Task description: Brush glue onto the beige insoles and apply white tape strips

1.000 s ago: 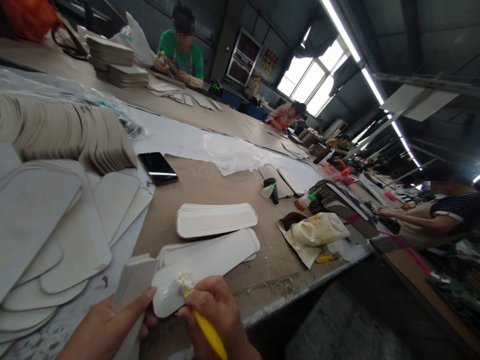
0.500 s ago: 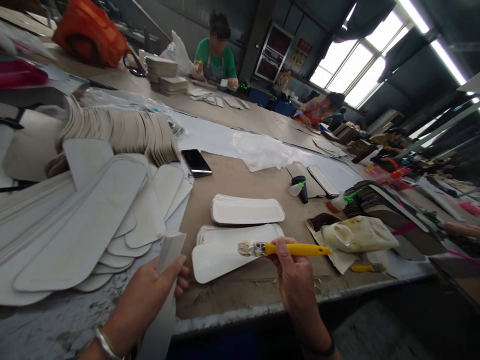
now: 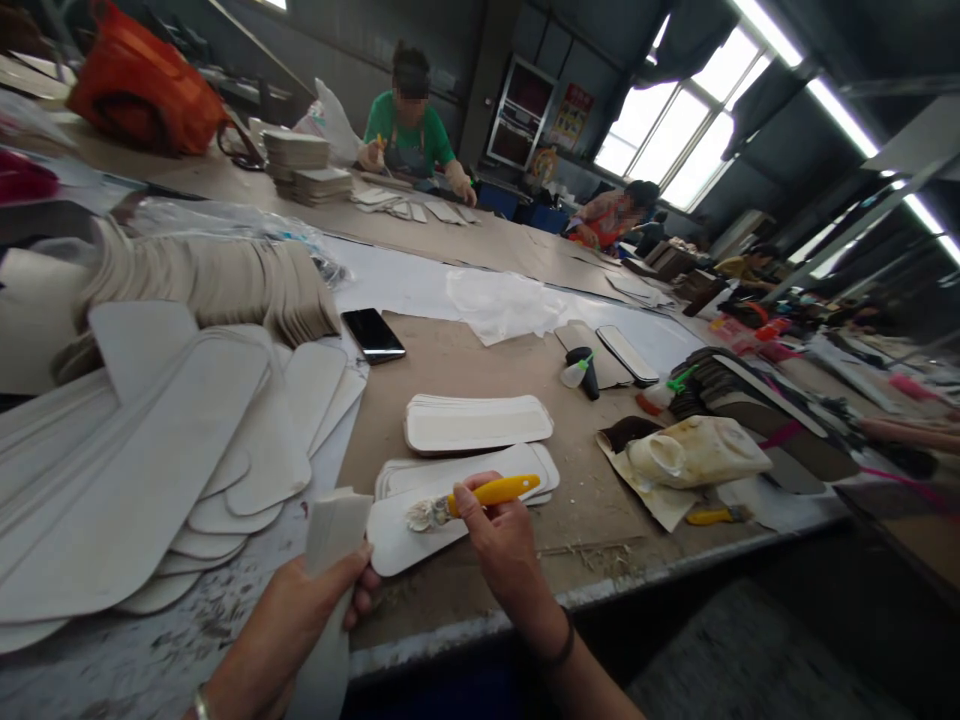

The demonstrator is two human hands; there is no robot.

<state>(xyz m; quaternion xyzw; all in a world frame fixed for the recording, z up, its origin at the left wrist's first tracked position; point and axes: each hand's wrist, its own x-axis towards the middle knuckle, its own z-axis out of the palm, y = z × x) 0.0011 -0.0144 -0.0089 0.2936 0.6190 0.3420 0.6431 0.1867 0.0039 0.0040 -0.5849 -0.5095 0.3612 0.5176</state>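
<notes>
- At a shared workbench (image 3: 570, 570), we see a right hand (image 3: 504, 540) with its fingers closed around a yellow-handled brush (image 3: 496, 490), its bristles clotted with whitish paste.
- The top white panel (image 3: 397, 535) lies beneath those bristles, over a spread of others; whether they touch it, we cannot tell.
- The left hand (image 3: 300, 608) has its fingers wrapped about a bundle of pale strips (image 3: 337, 525), just beside that panel's near end.
- We judge the work to be midway: brush loaded, strips in the grip, none laid on the top panel. How much of it is coated, we cannot make out.
- Just behind sits a neat panel stack (image 3: 480, 424), perhaps finished; the fanned panels (image 3: 150, 470) at left look untouched, suggesting to us that plenty remains.
</notes>
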